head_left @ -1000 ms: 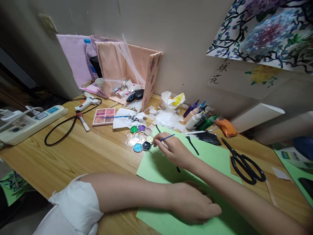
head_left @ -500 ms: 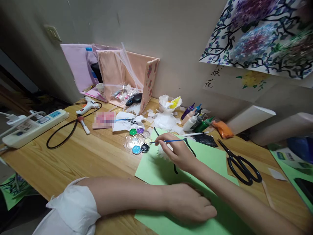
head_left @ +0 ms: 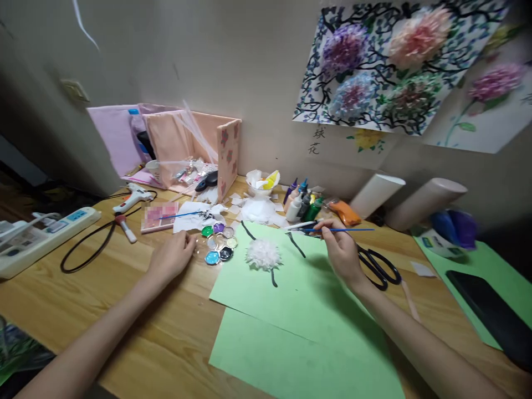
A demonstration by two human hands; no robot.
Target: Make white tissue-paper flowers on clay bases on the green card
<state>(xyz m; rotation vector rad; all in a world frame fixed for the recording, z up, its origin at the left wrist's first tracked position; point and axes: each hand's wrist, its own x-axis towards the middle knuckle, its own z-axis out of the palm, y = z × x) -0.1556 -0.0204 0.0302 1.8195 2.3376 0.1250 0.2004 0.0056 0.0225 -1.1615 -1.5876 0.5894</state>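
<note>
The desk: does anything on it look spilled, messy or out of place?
I see no spill. What stands out: white scraps lie scattered loose around the bowl, behind the green paper, which looks untidy. Beside the palette, a crumpled white sheet is smeared black, perhaps from wiping.

I've two hands (head_left: 343, 255) out now, two paintbrushes (head_left: 357, 229), one palette (head_left: 216, 241), one white flower (head_left: 262, 254), three black strokes (head_left: 274, 279), and there, one glue gun (head_left: 133, 198), one pair of scissors (head_left: 376, 261), two rolls (head_left: 377, 195).
</note>
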